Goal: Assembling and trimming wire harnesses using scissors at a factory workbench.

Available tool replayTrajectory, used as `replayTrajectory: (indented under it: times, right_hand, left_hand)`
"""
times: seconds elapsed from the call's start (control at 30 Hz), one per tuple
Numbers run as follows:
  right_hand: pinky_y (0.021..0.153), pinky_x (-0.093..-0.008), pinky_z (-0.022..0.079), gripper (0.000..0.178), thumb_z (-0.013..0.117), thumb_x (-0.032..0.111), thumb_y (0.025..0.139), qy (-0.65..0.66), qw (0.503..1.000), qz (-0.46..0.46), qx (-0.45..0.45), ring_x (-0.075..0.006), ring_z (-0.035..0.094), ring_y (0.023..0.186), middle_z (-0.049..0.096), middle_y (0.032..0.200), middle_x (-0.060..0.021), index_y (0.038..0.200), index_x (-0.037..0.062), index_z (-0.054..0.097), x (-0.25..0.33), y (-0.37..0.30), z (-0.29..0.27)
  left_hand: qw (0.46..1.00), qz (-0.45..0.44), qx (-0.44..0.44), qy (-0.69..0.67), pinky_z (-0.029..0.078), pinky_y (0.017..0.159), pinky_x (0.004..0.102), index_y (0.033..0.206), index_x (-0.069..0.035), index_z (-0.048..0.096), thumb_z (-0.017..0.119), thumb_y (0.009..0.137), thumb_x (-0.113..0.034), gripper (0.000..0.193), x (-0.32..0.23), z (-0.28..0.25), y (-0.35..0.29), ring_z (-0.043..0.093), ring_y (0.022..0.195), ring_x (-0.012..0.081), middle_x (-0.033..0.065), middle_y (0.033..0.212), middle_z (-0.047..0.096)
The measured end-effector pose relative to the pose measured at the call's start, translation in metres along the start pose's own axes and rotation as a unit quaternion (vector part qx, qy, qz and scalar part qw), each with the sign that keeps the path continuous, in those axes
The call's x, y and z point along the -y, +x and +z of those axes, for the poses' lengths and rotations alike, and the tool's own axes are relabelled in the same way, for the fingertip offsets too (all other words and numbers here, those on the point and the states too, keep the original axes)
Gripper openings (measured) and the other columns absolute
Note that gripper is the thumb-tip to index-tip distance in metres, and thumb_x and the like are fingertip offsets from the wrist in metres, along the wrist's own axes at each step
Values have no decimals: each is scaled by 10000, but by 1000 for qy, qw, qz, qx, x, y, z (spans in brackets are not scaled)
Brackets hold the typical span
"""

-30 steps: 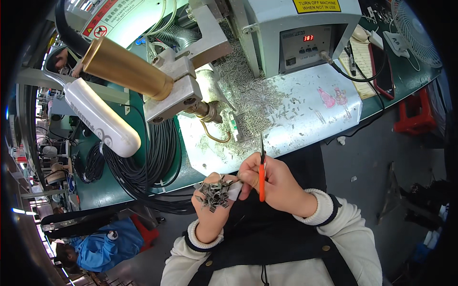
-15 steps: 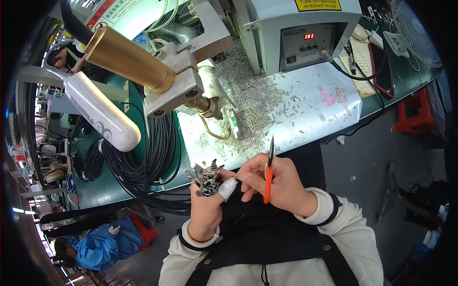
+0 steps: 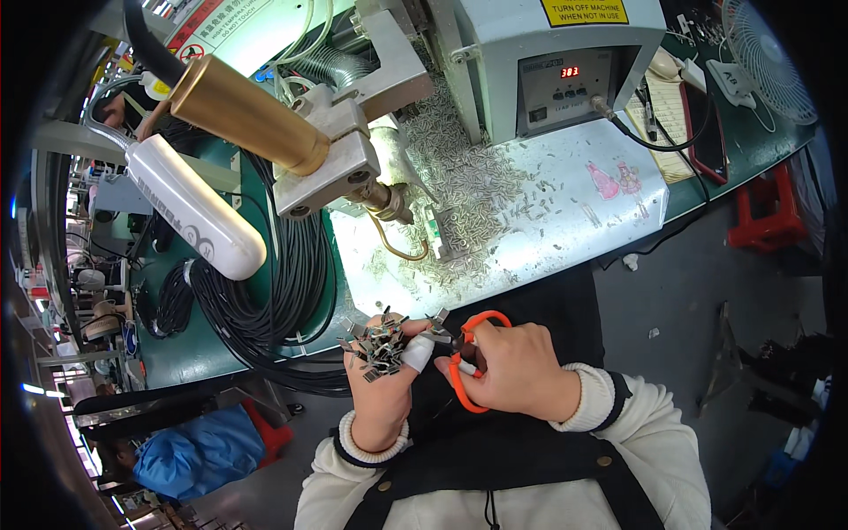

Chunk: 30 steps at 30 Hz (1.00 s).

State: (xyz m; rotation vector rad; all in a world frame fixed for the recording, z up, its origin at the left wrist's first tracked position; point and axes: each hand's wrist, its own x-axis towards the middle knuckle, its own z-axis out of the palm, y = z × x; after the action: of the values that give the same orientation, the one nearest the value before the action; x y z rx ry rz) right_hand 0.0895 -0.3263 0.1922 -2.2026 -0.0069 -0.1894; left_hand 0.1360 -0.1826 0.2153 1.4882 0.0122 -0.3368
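Observation:
In my left hand (image 3: 380, 402) is a bunch of small metal connectors (image 3: 378, 347), several of them fanned out above the palm. A white covering (image 3: 418, 352) wraps the thumb. One connector (image 3: 437, 320) sticks out beyond the thumb tip. My right hand (image 3: 523, 371) is closed around orange-handled snips (image 3: 459, 385), with the two handles spread apart. The dark jaws of the snips meet the left thumb tip and the connector there; exactly what lies between them is too small to tell. Both hands are just in front of the table edge.
A soldering machine (image 3: 552, 35) with a lit display stands behind a metal plate (image 3: 565, 221) strewn with small metal pieces (image 3: 468, 177). A brass-coloured holder (image 3: 252, 115), a white lamp-like arm (image 3: 199, 212) and coiled black cables (image 3: 265, 309) are at left. A phone (image 3: 704, 132) lies far right.
The snips have swung from upright in my right hand to pointing left, handles spread, jaws at the left thumb. One connector now protrudes there. The background person in blue has bent forward.

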Motion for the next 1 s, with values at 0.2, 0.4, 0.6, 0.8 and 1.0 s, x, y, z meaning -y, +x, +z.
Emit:
replayTrajectory:
  times: [0.2,0.4,0.6,0.8,1.0]
  right_hand:
    - [384,-305,397,315,660,284,716,-11,998,27,57,-226,516,397,515,482,-54,640,35,483,-1,1,1]
    - [402,-297,397,289,623,223,767,29,997,36,63,-196,525,404,501,474,-71,635,24,461,-20,2,12]
    - [395,-276,350,270,595,201,803,249,962,104,-51,-103,462,400,461,474,-58,680,-2,464,-20,29,-7]
    - [407,-252,332,245,575,211,820,217,968,59,-112,-85,422,413,451,491,-33,742,-6,491,-32,77,-11]
    - [448,-243,345,194,557,179,823,234,965,113,-25,-77,421,470,469,532,-19,793,-9,524,-32,92,-13]
  left_hand:
    - [1000,-25,-5,4,403,617,203,859,26,575,609,694,67,174,-4,-1,5,518,672,78,30,772,588]
    - [984,-140,78,-78,351,509,208,885,10,560,592,728,14,161,-5,-15,35,452,567,73,12,700,530]
    - [950,-226,101,-188,306,455,216,928,-18,523,571,767,-45,171,-8,-9,74,389,492,85,10,682,473]
    - [962,-215,83,-145,307,437,226,913,-17,523,582,773,-72,162,-10,5,91,386,481,88,20,670,476]
    - [968,-203,109,-98,296,417,218,895,-11,518,597,765,-84,169,-17,3,98,382,473,88,23,635,466]
